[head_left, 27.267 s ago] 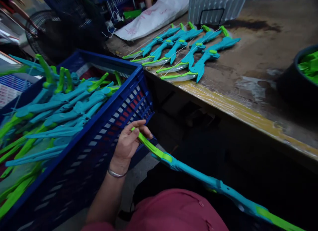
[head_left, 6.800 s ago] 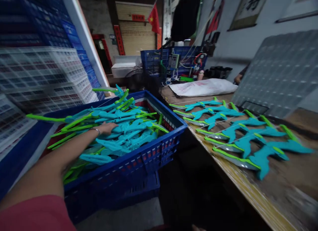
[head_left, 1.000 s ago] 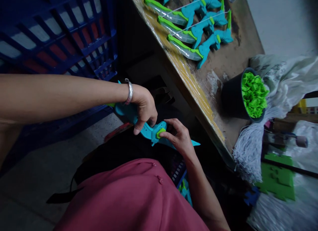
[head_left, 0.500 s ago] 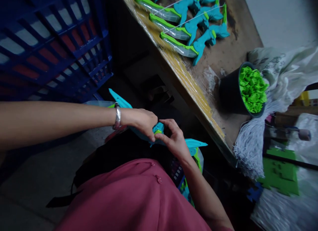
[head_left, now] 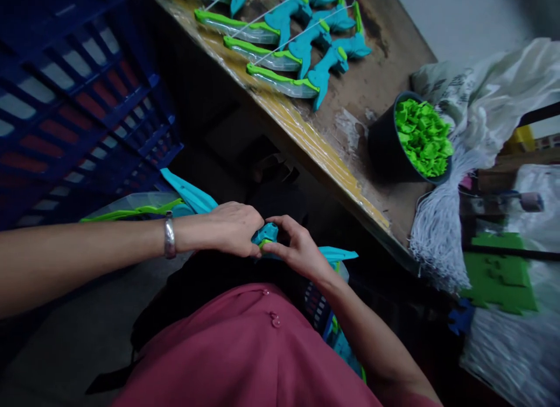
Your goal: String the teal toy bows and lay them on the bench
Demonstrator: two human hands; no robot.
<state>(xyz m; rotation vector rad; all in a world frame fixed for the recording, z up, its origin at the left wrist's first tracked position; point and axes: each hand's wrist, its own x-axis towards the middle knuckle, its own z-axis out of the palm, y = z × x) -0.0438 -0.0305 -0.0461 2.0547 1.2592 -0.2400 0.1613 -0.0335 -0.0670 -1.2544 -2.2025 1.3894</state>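
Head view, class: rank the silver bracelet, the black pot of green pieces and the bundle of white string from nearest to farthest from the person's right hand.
From the right hand:
1. Silver bracelet, to its left, on the other wrist.
2. Black pot of green pieces, up and to the right, on the table.
3. Bundle of white string, right, hanging off the table edge. It is only slightly farther than the pot.

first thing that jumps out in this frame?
Both hands meet low at centre on a teal toy bow over the lap: left hand grips its middle, right hand pinches a green piece there. On the bench above, a row of finished bows; to their right, a black bucket of bright green parts.
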